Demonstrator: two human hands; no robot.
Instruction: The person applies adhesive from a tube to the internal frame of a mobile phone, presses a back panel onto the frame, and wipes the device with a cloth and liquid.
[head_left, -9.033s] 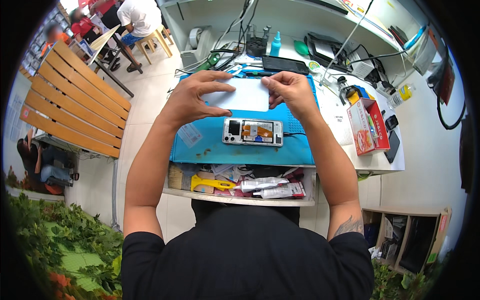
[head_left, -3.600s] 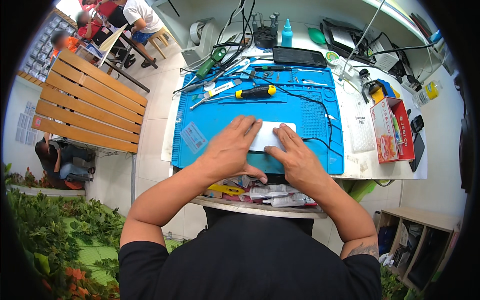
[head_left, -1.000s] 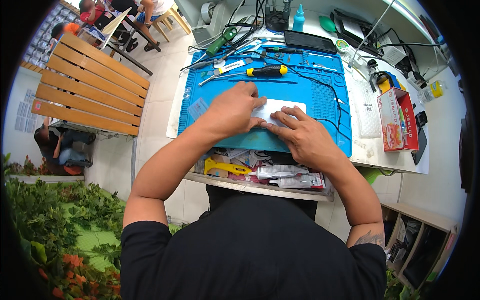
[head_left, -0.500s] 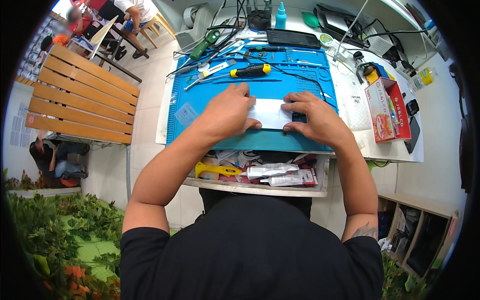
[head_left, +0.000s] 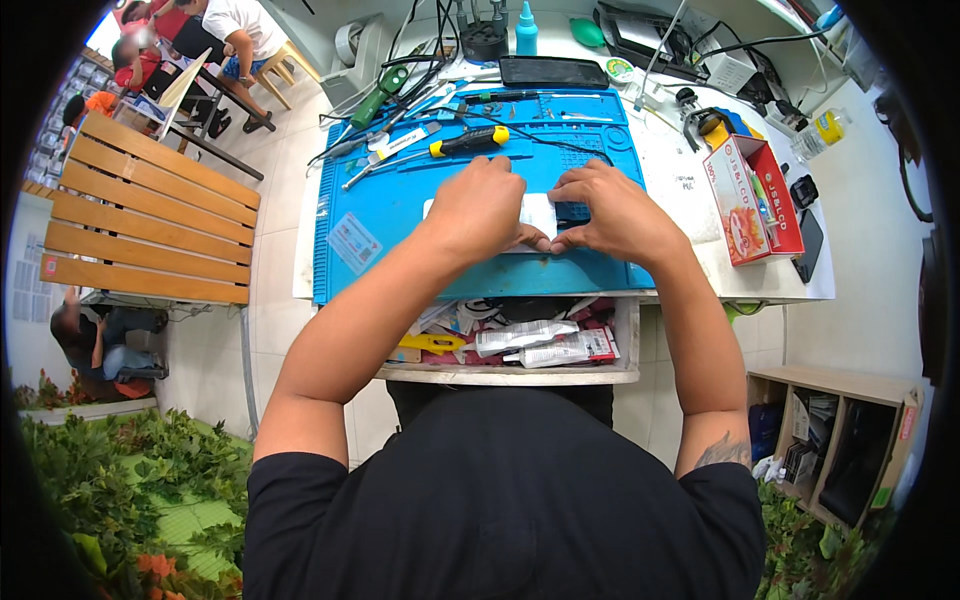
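Observation:
A flat white sheet (head_left: 538, 214) lies on the blue work mat (head_left: 400, 260), partly under my hands; I cannot tell whether it is paper or cloth. Across its middle, my left hand (head_left: 482, 208) is closed with bent fingers, its far fingertips hidden. My right hand (head_left: 618, 212) grips the sheet's right end between thumb and curled fingers. Both thumbs nearly meet at the near edge. Beneath the right palm shows a dark flat object (head_left: 573, 213), mostly covered. Just beyond my hands lies a yellow-and-black screwdriver (head_left: 470, 142).
A green-handled tool (head_left: 380, 98), loose cables and a black phone-like slab (head_left: 553, 71) lie at the back. To the right stands a red open box (head_left: 755, 200). Below the mat's front edge, an open drawer (head_left: 500, 375) holds white tubes (head_left: 565, 348) and a yellow-handled tool (head_left: 432, 343).
My left hand has slid right along the sheet toward my right hand, so the thumbs are now almost touching. The sheet's left end now shows beyond my left hand. The whole view has shifted slightly.

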